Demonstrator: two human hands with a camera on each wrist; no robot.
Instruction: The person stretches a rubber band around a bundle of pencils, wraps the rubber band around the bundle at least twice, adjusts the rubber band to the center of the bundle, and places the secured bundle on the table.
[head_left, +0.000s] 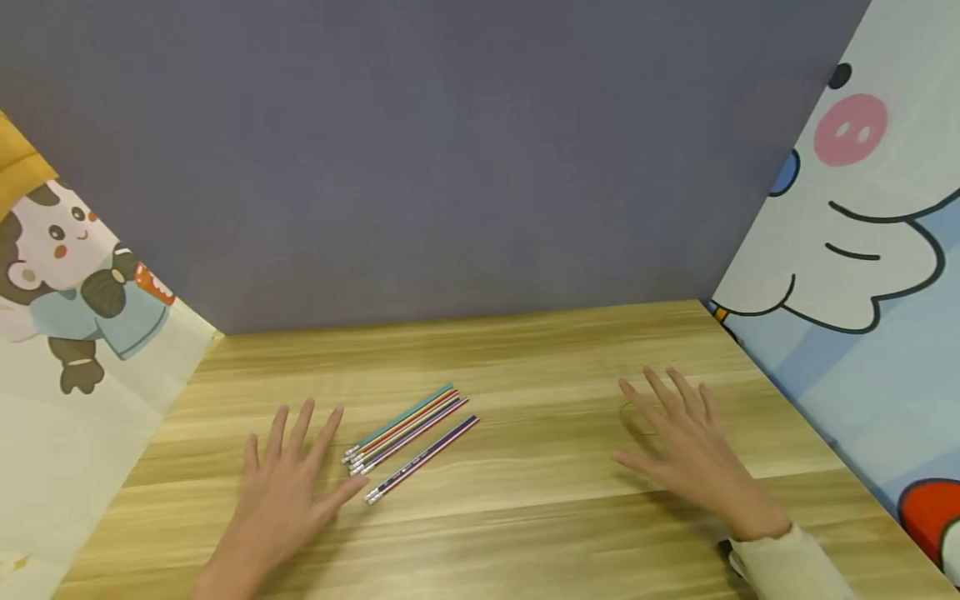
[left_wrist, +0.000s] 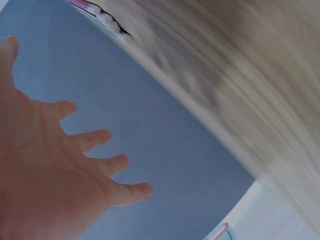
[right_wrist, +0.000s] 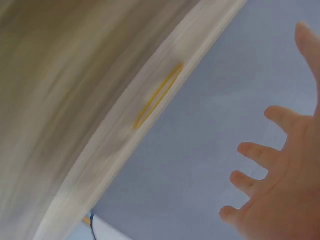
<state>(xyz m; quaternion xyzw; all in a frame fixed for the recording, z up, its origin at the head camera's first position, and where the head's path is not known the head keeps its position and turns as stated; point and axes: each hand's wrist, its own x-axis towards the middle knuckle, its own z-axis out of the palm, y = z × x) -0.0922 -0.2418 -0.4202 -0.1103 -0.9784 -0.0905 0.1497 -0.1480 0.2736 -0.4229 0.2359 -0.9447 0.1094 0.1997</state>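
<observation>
Several striped pencils (head_left: 406,429) lie side by side on the wooden table, their white eraser ends toward the left hand. Two more pencils (head_left: 422,460) lie together just in front of that group. My left hand (head_left: 281,496) hovers beside the eraser ends, fingers spread and holding nothing; its palm (left_wrist: 55,170) shows in the left wrist view. On the other side, my right hand (head_left: 693,458) is held above the table, fingers spread and likewise bare. A thin yellow loop, like a rubber band (right_wrist: 151,101), lies on the table near the right hand; that hand mostly hides it in the head view.
The wooden table (head_left: 525,533) ends at a grey upright panel (head_left: 465,167) at the back. Cartoon-printed walls stand on the left (head_left: 150,375) and right (head_left: 825,275).
</observation>
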